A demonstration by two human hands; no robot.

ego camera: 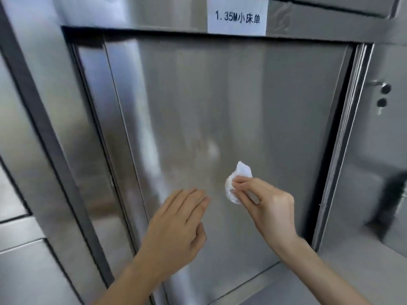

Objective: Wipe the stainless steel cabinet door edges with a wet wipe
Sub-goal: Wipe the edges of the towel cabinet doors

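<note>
Nearest us, the left hand [176, 219] lies low on the stainless steel cabinet door [220, 95], left of the door's middle. Its fingers are straight and pressed together and it holds nothing. We judge it is there to steady the door against the wiping pressure, though we cannot tell whether the palm actually touches the steel.

Just right of the door's middle, and slightly higher, the right hand [271, 208] pinches a crumpled white wet wipe [239, 181] between thumb and fingertips. The wad juts out past the fingers towards the door face, which we take as a way of offering a small firm pad that could be run along a narrow seam.

The wipe sits on the door's flat panel, well apart from the door's right edge [346, 119] and the door's left edge [114, 102]. By our judgement the edges themselves remain to be reached.

Farther off, above the door's top edge, a white paper label [237, 17] is stuck on the frame. Beyond the door's right edge, a handle with a lock [383, 88] is mounted on the neighbouring panel.
</note>
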